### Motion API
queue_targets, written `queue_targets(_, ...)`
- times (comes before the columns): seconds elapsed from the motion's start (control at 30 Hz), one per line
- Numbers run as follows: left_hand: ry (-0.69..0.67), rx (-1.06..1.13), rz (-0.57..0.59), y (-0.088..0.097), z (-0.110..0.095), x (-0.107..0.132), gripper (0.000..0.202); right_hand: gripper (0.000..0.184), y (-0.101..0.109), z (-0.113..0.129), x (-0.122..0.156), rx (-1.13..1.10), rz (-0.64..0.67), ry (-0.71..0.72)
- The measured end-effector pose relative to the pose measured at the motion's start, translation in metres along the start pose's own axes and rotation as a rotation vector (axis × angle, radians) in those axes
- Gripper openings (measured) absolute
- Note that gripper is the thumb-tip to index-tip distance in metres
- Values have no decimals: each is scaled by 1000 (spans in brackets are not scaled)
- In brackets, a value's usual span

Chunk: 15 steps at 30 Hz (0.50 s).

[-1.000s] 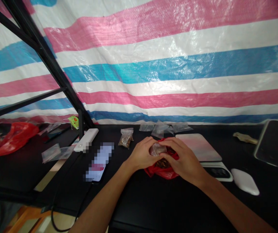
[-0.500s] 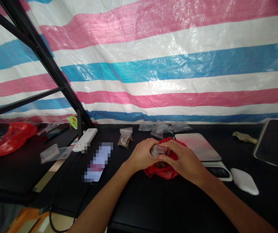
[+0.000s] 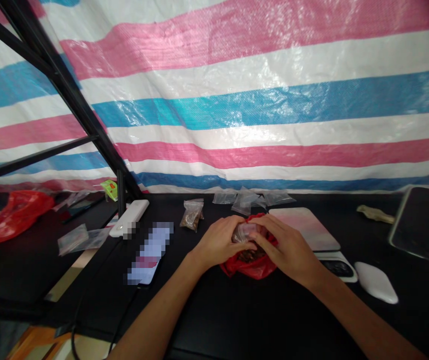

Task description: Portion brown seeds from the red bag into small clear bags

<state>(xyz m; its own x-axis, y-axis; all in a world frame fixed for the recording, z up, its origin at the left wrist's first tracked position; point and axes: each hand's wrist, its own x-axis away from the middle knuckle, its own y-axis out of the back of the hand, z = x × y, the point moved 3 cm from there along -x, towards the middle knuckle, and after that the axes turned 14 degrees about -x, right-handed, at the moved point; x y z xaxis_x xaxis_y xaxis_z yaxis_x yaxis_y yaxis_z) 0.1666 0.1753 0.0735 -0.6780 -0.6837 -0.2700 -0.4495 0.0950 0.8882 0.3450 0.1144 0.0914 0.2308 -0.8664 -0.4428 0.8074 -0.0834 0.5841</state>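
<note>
A red plastic bag [image 3: 254, 271] lies open on the black table, with small brown pieces [image 3: 251, 254] inside it. Over its mouth, my left hand [image 3: 225, 241] grips the left side of a small clear plastic bag [image 3: 243, 232], fingers curled and thumb below. From the other side, my right hand [image 3: 288, 248] holds the same clear bag between thumb and fingers. Its lower part is hidden by my hands. A zip bag with brown contents [image 3: 192, 215] lies left of my left hand.
Several flat clear bags [image 3: 245, 201] lie behind my hands. A scale [image 3: 306, 231] and a white rounded case [image 3: 376, 282] are at right. Leftward lie a phone [image 3: 150, 255], a white power strip [image 3: 129, 218] and another red bag [image 3: 17, 217] near a person's hand.
My fingers have shifted around the clear bag, the right thumb moving slightly. More of the brown pieces show below it. The view has shifted a little.
</note>
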Motion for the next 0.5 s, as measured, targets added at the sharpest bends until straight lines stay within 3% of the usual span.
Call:
queue_targets(0.23,122,57,-35,14,10,3,46,28,4,-5,-1,19,-135,9)
queue_targets(0.5,238,157,-119,20,19,5,28,29,6,-3,-1,77,250,-55)
